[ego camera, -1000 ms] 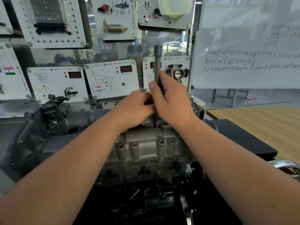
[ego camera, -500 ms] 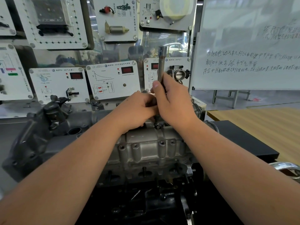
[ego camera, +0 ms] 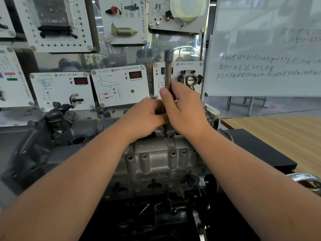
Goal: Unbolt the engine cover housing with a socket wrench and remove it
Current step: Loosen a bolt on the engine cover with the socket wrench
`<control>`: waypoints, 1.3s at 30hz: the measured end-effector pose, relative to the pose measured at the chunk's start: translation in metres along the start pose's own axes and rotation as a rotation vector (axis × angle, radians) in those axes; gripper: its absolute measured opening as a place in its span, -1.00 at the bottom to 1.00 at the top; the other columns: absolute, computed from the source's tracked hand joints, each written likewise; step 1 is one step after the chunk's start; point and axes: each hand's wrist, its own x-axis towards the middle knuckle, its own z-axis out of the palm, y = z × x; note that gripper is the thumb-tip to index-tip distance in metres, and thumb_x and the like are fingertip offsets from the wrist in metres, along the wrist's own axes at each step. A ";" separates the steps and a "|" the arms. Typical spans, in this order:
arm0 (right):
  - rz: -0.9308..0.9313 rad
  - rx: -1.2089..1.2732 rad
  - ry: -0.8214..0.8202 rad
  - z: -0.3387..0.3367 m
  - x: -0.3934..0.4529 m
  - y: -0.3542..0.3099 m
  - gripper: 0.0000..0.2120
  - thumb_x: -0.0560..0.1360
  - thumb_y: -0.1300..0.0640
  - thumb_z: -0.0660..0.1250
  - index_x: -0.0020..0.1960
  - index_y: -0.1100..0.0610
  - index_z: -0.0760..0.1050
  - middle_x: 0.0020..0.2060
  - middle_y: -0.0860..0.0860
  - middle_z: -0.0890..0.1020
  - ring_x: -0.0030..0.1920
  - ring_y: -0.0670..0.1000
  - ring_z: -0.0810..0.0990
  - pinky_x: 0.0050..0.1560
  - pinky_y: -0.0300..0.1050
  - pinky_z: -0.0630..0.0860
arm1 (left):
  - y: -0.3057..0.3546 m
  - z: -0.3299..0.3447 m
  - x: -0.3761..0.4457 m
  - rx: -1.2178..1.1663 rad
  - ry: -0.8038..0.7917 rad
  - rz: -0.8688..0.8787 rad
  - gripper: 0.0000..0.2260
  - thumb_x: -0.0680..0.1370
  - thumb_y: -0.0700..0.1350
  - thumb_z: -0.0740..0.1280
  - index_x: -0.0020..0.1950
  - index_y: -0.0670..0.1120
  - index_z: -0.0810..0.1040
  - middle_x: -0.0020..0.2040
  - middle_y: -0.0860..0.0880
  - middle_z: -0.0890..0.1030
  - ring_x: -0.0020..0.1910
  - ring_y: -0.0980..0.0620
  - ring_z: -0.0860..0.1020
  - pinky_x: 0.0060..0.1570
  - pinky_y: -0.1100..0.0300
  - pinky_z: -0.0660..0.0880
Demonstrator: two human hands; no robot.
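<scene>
At the far left we see a dark casting (ego camera: 45, 136) joined to the engine, with white training panels (ego camera: 119, 85) mounted on the board behind it. Moving inward, our left hand (ego camera: 147, 117) sits on top of the engine, its fingers curled in a closed grip around the lower part of the socket wrench (ego camera: 168, 70); what exactly the fingertips touch is hidden by the hand itself. Below both forearms lies the engine cover housing (ego camera: 156, 157), a grey ribbed metal casting with bolt holes along its near edge, seated on the engine in the middle of the view. The socket wrench stands nearly upright above the housing's far edge, its lower tip meeting a fastener (ego camera: 167, 134) there. Just to the right, our right hand (ego camera: 185, 112) wraps the wrench shaft in a closed grip, thumb lying up along the shaft. Behind that hand a throttle body (ego camera: 191, 80) is fixed to a panel. Further right stands a whiteboard (ego camera: 269, 58) with handwriting, and below it the wooden table (ego camera: 286, 133) with a black mat (ego camera: 257, 146) beside the engine.
</scene>
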 end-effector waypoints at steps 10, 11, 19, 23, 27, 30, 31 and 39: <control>0.005 -0.050 0.059 -0.001 -0.003 0.004 -0.82 0.63 0.20 0.25 -0.13 0.23 0.47 -0.37 -0.07 0.46 -0.36 -0.13 0.41 -0.32 -0.29 0.33 | -0.006 0.000 0.003 -0.002 0.030 -0.050 -0.90 0.58 -0.13 0.36 -0.07 0.05 0.64 -0.25 0.09 0.71 -0.42 0.24 0.62 -0.55 0.39 0.40; 0.017 -0.048 0.052 -0.001 -0.002 0.004 -0.81 0.63 0.20 0.24 -0.14 0.24 0.46 -0.38 -0.06 0.46 -0.37 -0.12 0.39 -0.34 -0.28 0.30 | -0.006 0.000 0.003 -0.001 0.016 -0.040 -0.88 0.58 -0.13 0.36 -0.07 0.08 0.64 -0.24 0.10 0.71 -0.37 0.22 0.64 -0.52 0.38 0.43; -0.043 -0.020 0.113 0.000 -0.003 0.003 -0.86 0.59 0.17 0.35 -0.04 0.26 0.51 -0.23 0.04 0.58 -0.19 0.01 0.54 -0.14 -0.13 0.47 | -0.005 0.000 0.003 0.001 0.002 -0.002 -0.92 0.49 -0.06 0.40 -0.15 0.13 0.64 -0.24 0.16 0.70 -0.31 0.22 0.67 -0.47 0.45 0.44; -0.095 -0.027 0.076 0.001 -0.002 0.002 -0.74 0.62 0.25 0.24 -0.22 0.06 0.33 -0.37 -0.19 0.35 -0.33 -0.23 0.37 -0.29 -0.40 0.26 | -0.006 0.000 0.003 0.026 0.015 -0.017 -0.73 0.56 -0.06 0.35 -0.18 0.34 0.63 -0.26 0.08 0.70 -0.50 0.25 0.55 -0.57 0.42 0.36; -0.092 0.015 0.043 -0.001 -0.003 0.002 -0.82 0.63 0.25 0.20 -0.15 0.11 0.40 -0.35 -0.14 0.45 -0.31 -0.18 0.42 -0.27 -0.38 0.30 | -0.009 -0.001 0.004 0.068 -0.007 -0.011 -0.86 0.53 -0.07 0.36 -0.11 0.16 0.67 -0.27 0.08 0.71 -0.46 0.23 0.56 -0.46 0.33 0.43; -0.085 0.066 0.039 -0.001 -0.003 0.002 -0.84 0.64 0.19 0.18 -0.12 0.10 0.42 -0.35 -0.15 0.47 -0.32 -0.15 0.43 -0.28 -0.33 0.31 | -0.007 -0.001 0.003 0.062 0.003 -0.020 -0.80 0.40 0.05 0.34 -0.13 -0.01 0.68 -0.26 -0.01 0.71 -0.34 0.07 0.63 -0.29 0.06 0.52; -0.080 0.077 0.037 -0.001 -0.003 0.002 -0.84 0.64 0.16 0.17 -0.11 0.08 0.41 -0.37 -0.15 0.45 -0.33 -0.14 0.42 -0.29 -0.29 0.30 | -0.008 -0.001 0.003 0.068 0.009 -0.017 -0.75 0.37 0.07 0.32 -0.12 -0.05 0.68 -0.25 -0.02 0.71 -0.30 0.05 0.66 -0.24 0.02 0.54; 0.011 0.056 0.097 -0.002 -0.002 0.005 -0.69 0.67 0.02 0.06 -0.04 0.14 0.49 -0.32 -0.07 0.55 -0.28 -0.08 0.54 -0.27 -0.15 0.42 | -0.018 -0.001 0.010 0.029 0.136 0.024 -0.79 0.60 0.12 0.36 -0.14 0.04 0.62 -0.29 0.03 0.70 -0.25 0.04 0.72 -0.38 0.16 0.45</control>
